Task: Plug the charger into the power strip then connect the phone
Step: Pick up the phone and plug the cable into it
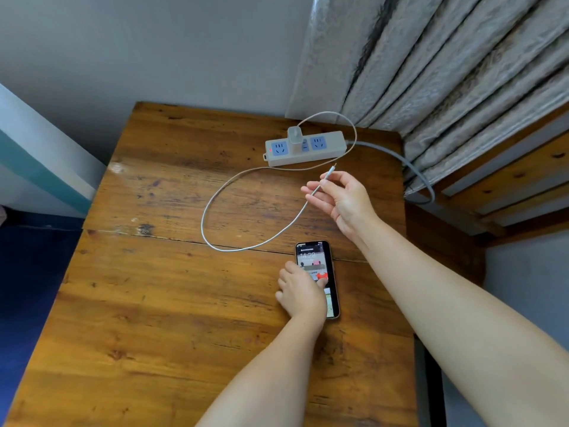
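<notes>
**Charger seated in the strip, cable end in my right hand, phone under my left**

I see the wooden table (172, 303) filling most of the view, its planks running away from me toward a grey wall; a patterned curtain (446, 66) hangs over the far right corner. On the far side of the table lies the white power strip (331, 152), its grey cord (409, 166) trailing off the right edge; a small red light shows at its left end.

The white charger (295, 137) stands upright in the strip, plugged into a middle socket between two blue-faced outlets. From it the white cable (212, 204) rises in a loop behind the strip, comes round its right end, runs along the front edge, then sweeps out in a wide oval on the table and climbs to my hand.

My right hand (345, 198) is held above the table just in front of the strip; thumb and forefinger pinch the cable close to its end, the other fingers loosely spread; the connector tip (332, 168) sticks out free, pointing toward the strip.

The phone (320, 272) lies flat, face up, screen lit, near the table's right side, well apart from the connector; my left hand (300, 291) rests on its left edge, fingers curled down over it, thumb on the screen; I cannot tell if it truly grips.
</notes>
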A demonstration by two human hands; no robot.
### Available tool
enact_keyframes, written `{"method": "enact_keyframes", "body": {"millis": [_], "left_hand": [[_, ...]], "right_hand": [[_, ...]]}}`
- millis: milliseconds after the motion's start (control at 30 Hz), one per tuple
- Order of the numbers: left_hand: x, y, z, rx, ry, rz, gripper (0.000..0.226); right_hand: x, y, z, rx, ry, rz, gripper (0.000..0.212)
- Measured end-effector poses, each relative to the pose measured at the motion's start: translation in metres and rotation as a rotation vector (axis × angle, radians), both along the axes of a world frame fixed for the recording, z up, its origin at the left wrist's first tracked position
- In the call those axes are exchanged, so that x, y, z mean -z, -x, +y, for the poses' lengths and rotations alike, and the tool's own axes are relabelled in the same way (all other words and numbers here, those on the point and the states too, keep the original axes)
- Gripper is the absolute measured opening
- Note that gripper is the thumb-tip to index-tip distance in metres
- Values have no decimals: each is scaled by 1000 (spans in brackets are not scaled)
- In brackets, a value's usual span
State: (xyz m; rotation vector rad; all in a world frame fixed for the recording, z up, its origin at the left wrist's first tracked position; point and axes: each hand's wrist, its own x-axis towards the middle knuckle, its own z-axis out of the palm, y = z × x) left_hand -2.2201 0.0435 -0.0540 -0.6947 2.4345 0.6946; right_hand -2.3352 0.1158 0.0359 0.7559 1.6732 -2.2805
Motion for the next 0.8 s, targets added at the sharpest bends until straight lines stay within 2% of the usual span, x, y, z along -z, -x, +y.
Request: {"method": "enact_keyframes", "body": {"millis": [267, 367, 600, 733, 800], "left_hand": [[-4, 16, 11, 76, 70, -63, 82], [-4, 22, 16, 106, 20, -34, 75], [-7, 31, 20, 141, -257, -78, 47], [-3, 30, 11, 130, -535, -44, 33], [-9, 26, 3, 145, -737, -100, 30]], "right_hand": [[-2, 0, 3, -1, -38, 10, 16], [-1, 0, 4, -9, -56, 15, 16], [-4, 1, 8, -8, -52, 25, 15], [-8, 4, 9, -2, -42, 44, 15], [-12, 7, 10, -3, -34, 59, 14]]}}
